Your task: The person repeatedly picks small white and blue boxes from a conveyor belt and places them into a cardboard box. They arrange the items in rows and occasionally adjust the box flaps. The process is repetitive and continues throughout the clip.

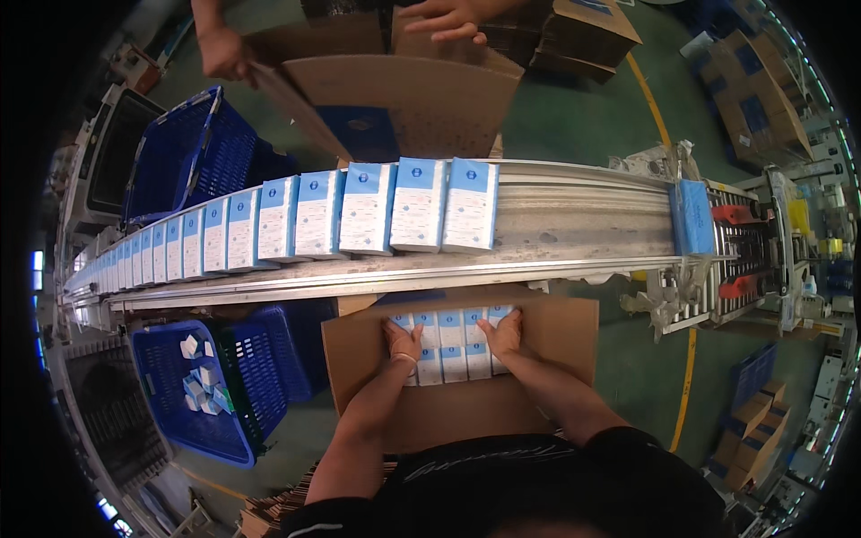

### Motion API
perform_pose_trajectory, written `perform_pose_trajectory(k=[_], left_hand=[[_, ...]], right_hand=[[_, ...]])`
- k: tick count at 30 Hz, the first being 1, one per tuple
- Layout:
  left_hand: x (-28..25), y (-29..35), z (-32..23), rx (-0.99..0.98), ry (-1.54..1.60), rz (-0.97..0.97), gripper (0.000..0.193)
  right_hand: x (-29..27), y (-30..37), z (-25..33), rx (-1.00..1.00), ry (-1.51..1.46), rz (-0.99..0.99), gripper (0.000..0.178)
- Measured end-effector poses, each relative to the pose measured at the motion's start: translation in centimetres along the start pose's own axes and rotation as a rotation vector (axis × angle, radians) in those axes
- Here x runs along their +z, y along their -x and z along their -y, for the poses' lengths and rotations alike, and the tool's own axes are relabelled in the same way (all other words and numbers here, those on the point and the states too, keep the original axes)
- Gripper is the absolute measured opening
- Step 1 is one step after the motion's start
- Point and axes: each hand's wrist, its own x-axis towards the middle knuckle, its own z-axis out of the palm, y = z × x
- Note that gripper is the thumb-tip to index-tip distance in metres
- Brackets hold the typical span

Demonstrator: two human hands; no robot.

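Observation:
Below the conveyor stands an open cardboard box (466, 414) with blue-and-white packs (451, 334) set in two rows inside it. My left hand (405, 341) is pressed against the left end of the far row, thumb over the front. At the opposite end my right hand (502, 334) presses inward the same way, so the row sits clamped between both hands. The packs' undersides and most of my fingertips are hidden. A long line of similar packs (417, 204) leans along the conveyor (574, 224) just beyond the box.
Across the conveyor, another person's hands (224, 56) handle an open cardboard box (421, 103). A blue basket (193, 439) with several loose small packs stands to my left; another blue basket (193, 166) is beyond the conveyor. Stacked cartons (749, 94) lie far right.

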Motion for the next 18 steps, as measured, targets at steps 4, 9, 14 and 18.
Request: perform_pose_trajectory(k=[4, 9, 14, 18], left_hand=[[-4.0, -7.7, -4.0, -0.004, -0.366, 0.52, 0.052], [-6.0, -5.9, -6.0, 0.231, -0.516, 0.565, 0.052], [-11.1, 0.4, -5.3, 0.262, -0.664, 0.842, 0.077], [-27.7, 2.8, -15.6, 0.378, -0.275, 0.583, 0.041]], right_hand=[[1.1, -6.9, 2.4, -0.074, 0.386, 0.569, 0.067], [-3.6, -2.2, 9.4, -0.405, 0.544, 0.543, 0.059], [-0.4, 3.7, 9.7, -0.622, 0.734, 0.53, 0.058], [2.0, -0.1, 13.1, -0.426, 0.869, 0.695, 0.052]])
